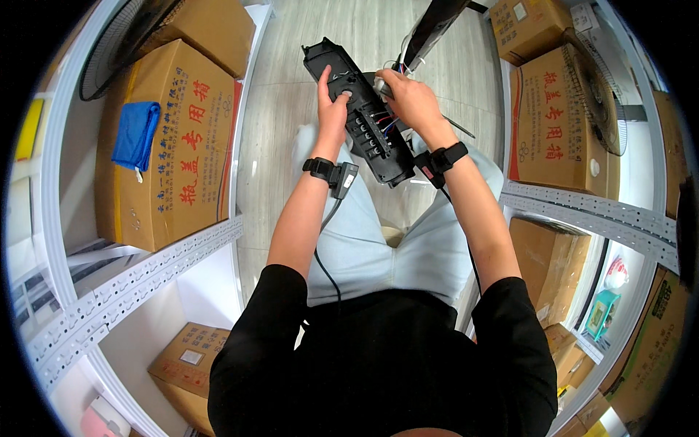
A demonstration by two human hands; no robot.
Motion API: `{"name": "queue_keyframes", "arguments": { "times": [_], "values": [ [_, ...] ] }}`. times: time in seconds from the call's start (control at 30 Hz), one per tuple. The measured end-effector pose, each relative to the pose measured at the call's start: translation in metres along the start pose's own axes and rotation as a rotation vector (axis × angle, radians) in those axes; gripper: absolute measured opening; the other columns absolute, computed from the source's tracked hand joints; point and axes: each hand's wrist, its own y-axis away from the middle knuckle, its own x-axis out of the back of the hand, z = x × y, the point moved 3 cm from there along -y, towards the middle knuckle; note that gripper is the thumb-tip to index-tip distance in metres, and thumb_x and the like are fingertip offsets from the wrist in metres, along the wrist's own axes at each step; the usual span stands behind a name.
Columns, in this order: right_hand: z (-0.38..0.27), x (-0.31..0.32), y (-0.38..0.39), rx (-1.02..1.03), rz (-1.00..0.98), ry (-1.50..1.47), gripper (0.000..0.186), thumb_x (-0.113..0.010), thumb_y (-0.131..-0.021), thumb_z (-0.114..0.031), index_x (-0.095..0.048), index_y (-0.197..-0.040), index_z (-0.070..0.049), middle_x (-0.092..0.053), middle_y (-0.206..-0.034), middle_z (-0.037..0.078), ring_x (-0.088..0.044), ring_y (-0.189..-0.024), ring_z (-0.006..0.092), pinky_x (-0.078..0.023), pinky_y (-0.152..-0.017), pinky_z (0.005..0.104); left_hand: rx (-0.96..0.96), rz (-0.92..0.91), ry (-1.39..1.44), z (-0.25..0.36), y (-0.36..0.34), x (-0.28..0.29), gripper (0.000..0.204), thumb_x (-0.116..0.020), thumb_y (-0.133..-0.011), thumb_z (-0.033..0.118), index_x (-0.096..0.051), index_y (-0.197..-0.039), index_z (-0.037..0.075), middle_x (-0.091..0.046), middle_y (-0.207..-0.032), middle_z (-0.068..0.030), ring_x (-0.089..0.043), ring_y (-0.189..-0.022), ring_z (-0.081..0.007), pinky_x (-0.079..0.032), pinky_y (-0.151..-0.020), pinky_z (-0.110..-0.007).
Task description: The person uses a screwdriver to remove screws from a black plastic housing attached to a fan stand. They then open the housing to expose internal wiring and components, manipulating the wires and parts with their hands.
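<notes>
A long black plastic housing lies tilted above my knees, its open side up, with a row of small posts and several coloured wires. My left hand grips its left edge, the thumb laid over the inside. At its right edge my right hand is closed, fingertips pinching near a small pale part and the wires; what exactly they hold is partly hidden. A thin dark rod sticks out beside the right hand, perhaps held in it. Beyond stands a dark glossy column, with wires at its lower end.
Metal shelves flank me on both sides, holding cardboard boxes. A folded blue cloth hangs on the left box. Round fan grilles lean on the boxes at the left and right. Black bands with cables circle both wrists.
</notes>
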Motion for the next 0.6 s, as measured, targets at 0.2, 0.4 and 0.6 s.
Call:
{"name": "queue_keyframes", "arguments": {
  "times": [0.2,0.4,0.6],
  "values": [
    [-0.01,0.018,0.021,-0.071,0.102,-0.237,0.043,-0.066,-0.076,-0.008,-0.057,-0.118,-0.014,-0.066,-0.105,0.013,-0.064,-0.09,0.0359,-0.053,-0.074,0.043,-0.038,0.009,0.003,0.004,0.003,0.001,0.069,-0.048,-0.083,-0.009,-0.034,-0.146,0.016,-0.04,-0.142,-0.0096,-0.05,-0.118,-0.0193,-0.044,-0.096,-0.031],
    [-0.031,0.029,0.062,-0.211,-0.053,-0.298,0.036,-0.074,-0.077,-0.022,-0.062,-0.107,-0.007,-0.067,-0.088,0.019,-0.066,-0.081,0.0369,-0.052,-0.069,0.0412,-0.05,0.06,0.022,-0.005,-0.003,0.005,0.068,-0.051,-0.086,-0.01,-0.033,-0.146,0.019,-0.04,-0.142,-0.0097,-0.054,-0.115,-0.0213,-0.049,-0.092,-0.033],
    [-0.042,-0.001,0.073,-0.236,-0.147,-0.147,0.037,-0.074,-0.075,-0.024,-0.058,-0.097,0.001,-0.065,-0.086,0.022,-0.064,-0.082,0.0396,-0.053,-0.072,0.0461,-0.061,0.02,0.082,-0.005,-0.003,0.005,0.069,-0.046,-0.086,-0.01,-0.03,-0.148,0.017,-0.034,-0.147,-0.0105,-0.045,-0.123,-0.0208,-0.039,-0.101,-0.03]
  ]
}}
